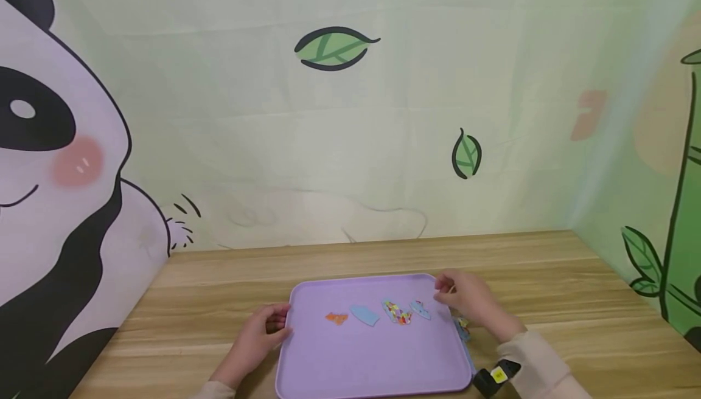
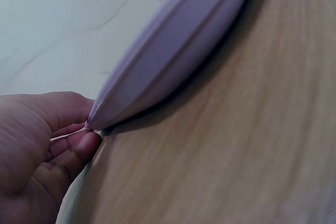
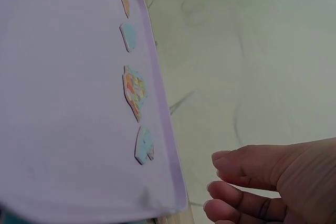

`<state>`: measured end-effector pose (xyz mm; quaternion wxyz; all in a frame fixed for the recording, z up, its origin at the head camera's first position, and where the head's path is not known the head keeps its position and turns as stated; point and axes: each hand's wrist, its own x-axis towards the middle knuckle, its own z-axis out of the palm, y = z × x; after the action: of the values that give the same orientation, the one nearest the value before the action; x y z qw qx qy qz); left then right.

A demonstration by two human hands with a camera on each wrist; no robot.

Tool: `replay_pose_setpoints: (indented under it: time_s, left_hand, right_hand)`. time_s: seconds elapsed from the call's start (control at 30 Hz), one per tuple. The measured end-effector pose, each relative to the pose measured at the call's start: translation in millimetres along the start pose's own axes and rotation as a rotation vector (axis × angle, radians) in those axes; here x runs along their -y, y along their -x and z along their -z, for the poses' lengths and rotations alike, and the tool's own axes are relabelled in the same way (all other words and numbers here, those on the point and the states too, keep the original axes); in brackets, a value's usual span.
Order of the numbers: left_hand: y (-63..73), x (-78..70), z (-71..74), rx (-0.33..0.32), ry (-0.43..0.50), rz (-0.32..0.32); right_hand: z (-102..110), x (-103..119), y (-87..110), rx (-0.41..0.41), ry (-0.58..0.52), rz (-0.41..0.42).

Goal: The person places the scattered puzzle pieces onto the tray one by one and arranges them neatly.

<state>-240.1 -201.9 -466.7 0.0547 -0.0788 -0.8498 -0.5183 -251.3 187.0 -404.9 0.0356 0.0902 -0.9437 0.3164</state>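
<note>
A shallow lilac tray (image 1: 372,362) lies on the wooden table. My left hand (image 1: 257,339) pinches its left edge; in the left wrist view, thumb and fingers meet at the tray's rim (image 2: 157,56). Four flat pieces, like puzzle pieces, form a row on it: an orange one (image 1: 336,319), a plain light-blue one (image 1: 364,315), a multicoloured patterned one (image 1: 397,312) and a small blue patterned one (image 1: 420,309). My right hand (image 1: 465,295) is by the far right corner, its fingers loosely bent around nothing. The right wrist view shows those fingers (image 3: 236,198) apart from the rim.
More colourful flat pieces (image 1: 462,329) show beside the tray's right edge, partly hidden by tray and arm. A black device with a yellow label (image 1: 497,376) sits at the right wrist. Behind the wooden table (image 1: 230,277) stands a pale green printed backdrop (image 1: 246,131).
</note>
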Motion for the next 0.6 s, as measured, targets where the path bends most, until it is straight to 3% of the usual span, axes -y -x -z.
replay_pose_setpoints:
  time_s: [0.6]
  left_hand:
    - [0.2, -2.5, 0.2, 0.0, -0.013, -0.002]
  right_hand:
    - [21.5, -21.1, 10.7, -0.073, 0.058, 0.083]
